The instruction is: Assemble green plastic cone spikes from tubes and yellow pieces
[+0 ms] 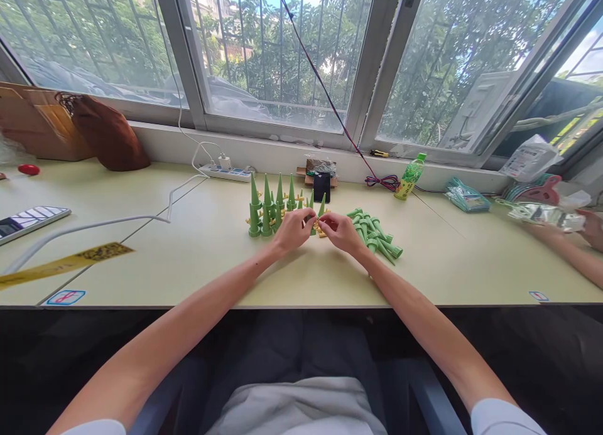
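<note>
My left hand (296,229) is closed, its thumb and fingers pinched at a green cone-shaped watering spike (313,231) that is largely hidden behind the fingertips. Close by on the right, my right hand (343,232) is also closed in a pinch, fingertips nearly meeting the left ones; what they grip is too small and covered to make out. Left of the hands stand rows of upright green spikes (254,220) with small yellow valves on their sides. To the right lies a loose pile of green spikes (375,233), on their sides and overlapping.
Behind the hands are a dark phone (321,187), a power strip (230,172) and a green-labelled bottle (409,177). A brown bag (109,134) and tablet (32,221) lie left. A white cable crosses the table (188,272). At far right, another person's hand (591,228) holds a clear packet.
</note>
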### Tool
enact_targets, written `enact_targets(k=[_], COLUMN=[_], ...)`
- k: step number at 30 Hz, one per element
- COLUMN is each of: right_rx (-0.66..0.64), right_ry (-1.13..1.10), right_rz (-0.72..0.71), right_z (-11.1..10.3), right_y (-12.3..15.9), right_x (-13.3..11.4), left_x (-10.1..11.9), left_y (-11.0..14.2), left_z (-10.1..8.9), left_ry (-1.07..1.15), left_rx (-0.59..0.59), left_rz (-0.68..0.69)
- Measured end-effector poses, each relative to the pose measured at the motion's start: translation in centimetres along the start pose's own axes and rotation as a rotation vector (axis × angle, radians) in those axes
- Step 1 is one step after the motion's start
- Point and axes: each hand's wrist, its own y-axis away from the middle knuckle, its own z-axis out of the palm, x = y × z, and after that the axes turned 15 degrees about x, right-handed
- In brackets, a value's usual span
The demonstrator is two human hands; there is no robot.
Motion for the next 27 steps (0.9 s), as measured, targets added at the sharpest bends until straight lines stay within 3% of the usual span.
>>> enact_targets(k=[27], right_rx=[0.006], right_ry=[0.021], right_rz=[0.006], right_z=[0.15], right_y=[-0.12], right_x=[0.32], left_x=[-0.10], left_y=[0.01], left_z=[0.07], left_ry=[-0.014], left_rx=[0.002], left_rz=[0.006])
